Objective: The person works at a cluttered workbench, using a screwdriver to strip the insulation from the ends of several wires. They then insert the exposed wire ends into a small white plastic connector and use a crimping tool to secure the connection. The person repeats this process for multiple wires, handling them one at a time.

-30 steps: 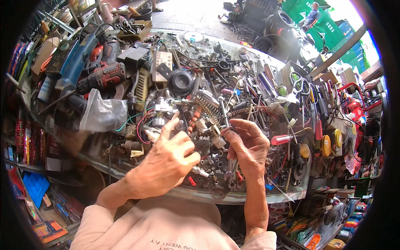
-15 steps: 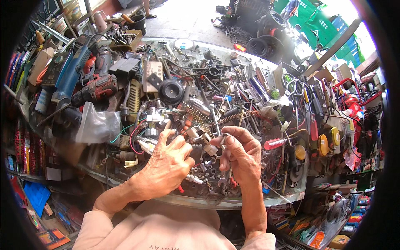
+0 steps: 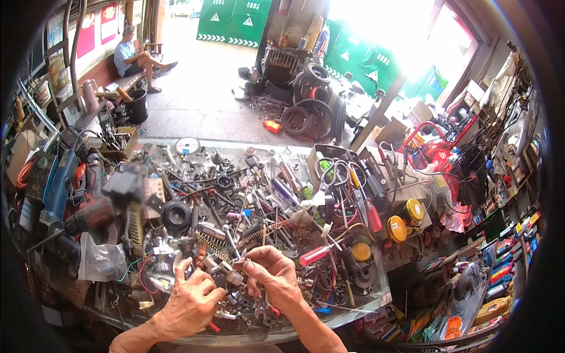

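One small metal piece [image 3: 239, 260], kind too small to tell — pinched between thumb and forefinger of the right hand [image 3: 276, 276], above a heaped surface [image 3: 371, 303]. Position: left of the right palm, beyond and to the right of the left hand [image 3: 191, 300]. Nearer hand: the right, in contact. Long axis: seemingly crosswise, not certain.

Left hand: loosely parted, with forefinger extended forward and other fingers half curled; nothing visible in grasp — fingertip contact with the parts below impossible to tell.

Just beyond the pinch: one chrome bar [image 3: 230, 240], slanting from far left toward the right fingertips; contact with the piece unclear. Between the hands: one pale fitting [image 3: 234, 277]. Below the right hand: one open-ended spanner [image 3: 259, 309]. Right of it: one screwdriver with red handle [image 3: 316, 254]. Left of the bar: one round black part [image 3: 176, 216].
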{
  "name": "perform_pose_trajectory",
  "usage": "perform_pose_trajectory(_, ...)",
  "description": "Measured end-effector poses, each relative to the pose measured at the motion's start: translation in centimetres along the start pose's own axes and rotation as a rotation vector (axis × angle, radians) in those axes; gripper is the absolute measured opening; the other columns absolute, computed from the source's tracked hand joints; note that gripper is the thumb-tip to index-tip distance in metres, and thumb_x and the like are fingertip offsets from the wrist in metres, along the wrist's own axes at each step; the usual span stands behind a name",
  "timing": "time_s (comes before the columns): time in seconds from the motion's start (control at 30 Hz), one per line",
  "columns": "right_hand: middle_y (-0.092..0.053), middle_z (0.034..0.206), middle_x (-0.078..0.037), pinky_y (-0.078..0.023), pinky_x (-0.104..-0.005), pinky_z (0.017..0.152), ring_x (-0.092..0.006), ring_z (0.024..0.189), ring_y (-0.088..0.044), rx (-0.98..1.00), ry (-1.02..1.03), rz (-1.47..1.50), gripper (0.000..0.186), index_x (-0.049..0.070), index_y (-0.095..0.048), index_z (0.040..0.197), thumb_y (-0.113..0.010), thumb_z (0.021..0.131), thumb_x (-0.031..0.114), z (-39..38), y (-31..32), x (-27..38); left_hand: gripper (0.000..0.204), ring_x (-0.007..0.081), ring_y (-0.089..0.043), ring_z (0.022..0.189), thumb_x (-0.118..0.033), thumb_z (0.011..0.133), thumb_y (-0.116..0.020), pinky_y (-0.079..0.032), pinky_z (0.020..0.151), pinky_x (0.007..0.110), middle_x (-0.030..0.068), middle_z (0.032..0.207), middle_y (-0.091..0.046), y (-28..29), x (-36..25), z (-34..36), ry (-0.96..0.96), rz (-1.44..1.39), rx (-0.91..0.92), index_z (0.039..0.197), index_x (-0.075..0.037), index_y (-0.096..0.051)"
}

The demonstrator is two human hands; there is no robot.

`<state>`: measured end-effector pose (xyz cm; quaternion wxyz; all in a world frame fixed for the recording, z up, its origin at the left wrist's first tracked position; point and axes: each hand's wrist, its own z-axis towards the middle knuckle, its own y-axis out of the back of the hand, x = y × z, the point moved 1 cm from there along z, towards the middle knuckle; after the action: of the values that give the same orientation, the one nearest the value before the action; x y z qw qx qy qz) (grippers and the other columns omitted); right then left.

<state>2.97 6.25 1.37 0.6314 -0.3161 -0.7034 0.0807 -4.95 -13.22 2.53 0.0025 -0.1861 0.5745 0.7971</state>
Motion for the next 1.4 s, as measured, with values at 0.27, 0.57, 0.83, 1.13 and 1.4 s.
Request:
perform_pose_trajectory(0.27,-0.071,0.104,-0.014,-0.054,-0.0238,0.052,-0.0106,0.064,-0.064,-0.170,0.239,-0.197,0.027,-0.003,-0.058,0.117,-0.067,0.091,-0.002,-1.1,-1.7,-0.2,0.024,0.0184,-0.072,0.086,-0.002,0.088,-0.073,-0.051,0.059,0.022,0.0093,0.090,-0.072,0.6,3.2,0.9,0.536,-1.500,-0.361,0.111,0.003,-0.067)
perform_pose_trajectory(0.57,-0.070,0.105,-0.023,-0.059,-0.0265,0.056,-0.0212,0.076,-0.072,0.047,0.759,-0.654,0.031,-0.005,-0.061,0.113,-0.073,0.085,-0.006,-1.9,-2.5,-2.4,0.033,0.0200,-0.073,0.095,-0.001,0.090,-0.071,-0.057,0.073,0.023,0.0136,0.102,-0.073,0.2,4.0,0.3,0.599,-1.751,-0.286,0.122,0.004,-0.064)
perform_pose_trajectory(0.83,-0.073,0.102,-0.020,-0.059,-0.0260,0.064,-0.0200,0.081,-0.073,0.092,0.798,-0.809,0.034,-0.003,-0.067,0.109,-0.076,0.078,-0.011,-1.3,-3.0,-1.1,0.032,0.0221,-0.071,0.096,0.007,0.084,-0.073,-0.061,0.087,0.036,0.0160,0.104,-0.072,0.2,3.1,0.6,0.610,-1.613,-0.220,0.116,0.006,-0.067)
perform_pose_trajectory(1.13,-0.075,0.091,-0.013,-0.054,-0.0240,0.059,-0.0145,0.072,-0.071,0.053,0.728,-0.877,0.026,-0.001,-0.071,0.104,-0.080,0.080,-0.002,-1.4,-2.7,-1.2,0.032,0.0186,-0.071,0.094,0.004,0.084,-0.075,-0.060,0.087,0.032,0.0137,0.101,-0.073,-0.1,3.1,0.6,0.627,-1.587,-0.205,0.116,0.005,-0.068)
perform_pose_trajectory(1.4,-0.074,0.088,-0.012,-0.047,-0.0230,0.047,-0.0106,0.055,-0.061,0.039,0.733,-0.911,0.028,0.001,-0.071,0.104,-0.081,0.078,0.000,-1.2,-2.7,-1.3,0.033,0.0173,-0.069,0.101,0.005,0.083,-0.076,-0.058,0.091,0.030,0.0123,0.107,-0.072,-0.8,3.0,0.4,0.478,-1.526,-0.250,0.115,0.004,-0.069)
